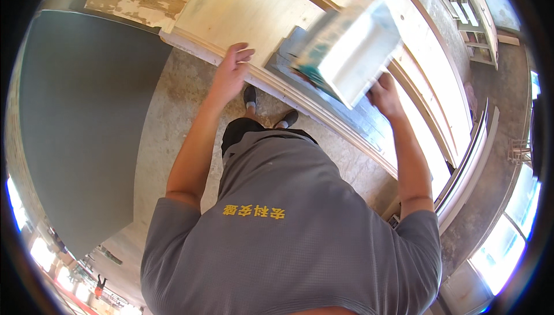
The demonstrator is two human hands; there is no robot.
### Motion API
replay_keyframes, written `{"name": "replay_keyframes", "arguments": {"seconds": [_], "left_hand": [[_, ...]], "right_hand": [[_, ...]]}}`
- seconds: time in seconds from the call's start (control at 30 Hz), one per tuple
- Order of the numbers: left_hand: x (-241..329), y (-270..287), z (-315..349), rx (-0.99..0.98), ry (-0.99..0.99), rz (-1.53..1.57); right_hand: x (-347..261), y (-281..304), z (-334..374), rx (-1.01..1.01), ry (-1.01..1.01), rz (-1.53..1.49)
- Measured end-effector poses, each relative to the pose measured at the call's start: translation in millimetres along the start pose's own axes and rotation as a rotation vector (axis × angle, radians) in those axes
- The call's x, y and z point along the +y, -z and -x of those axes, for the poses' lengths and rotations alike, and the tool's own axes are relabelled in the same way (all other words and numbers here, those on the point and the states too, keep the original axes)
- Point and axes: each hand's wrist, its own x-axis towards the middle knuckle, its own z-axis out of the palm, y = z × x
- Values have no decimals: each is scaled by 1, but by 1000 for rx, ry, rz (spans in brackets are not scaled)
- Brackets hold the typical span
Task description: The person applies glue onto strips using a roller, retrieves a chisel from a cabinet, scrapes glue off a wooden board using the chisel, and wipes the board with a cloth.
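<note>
A white box [359, 52] with a teal-patterned side, smeared by motion, is tilted above the workbench [236, 12]. At its near right corner, my right hand [385, 93] grips the edge; some of the fingers are hidden behind it. My left hand [232, 71] hovers by the bench's front edge, apart from the box. Its fingers are loosely bent and hold nothing. Below the box, dark grey sheet pieces [281, 58] lie on the pale wood, partly covered from sight.
Long wooden strips [427, 93] run along the bench's far side. A large dark grey panel [86, 119] stands at my left. Long narrow boards [470, 165] lie at the right, and a shelf rack [476, 21] is at the far right. My feet are on the concrete floor [173, 142].
</note>
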Motion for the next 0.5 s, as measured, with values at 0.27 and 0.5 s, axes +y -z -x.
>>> {"name": "replay_keyframes", "arguments": {"seconds": [0.27,0.5], "left_hand": [[12,-61,-15,-17,55,-250],[3,-52,-13,-4,43,-70]], "right_hand": [[126,103,127,111,-251,217],[159,102,138,77,-242,273]]}}
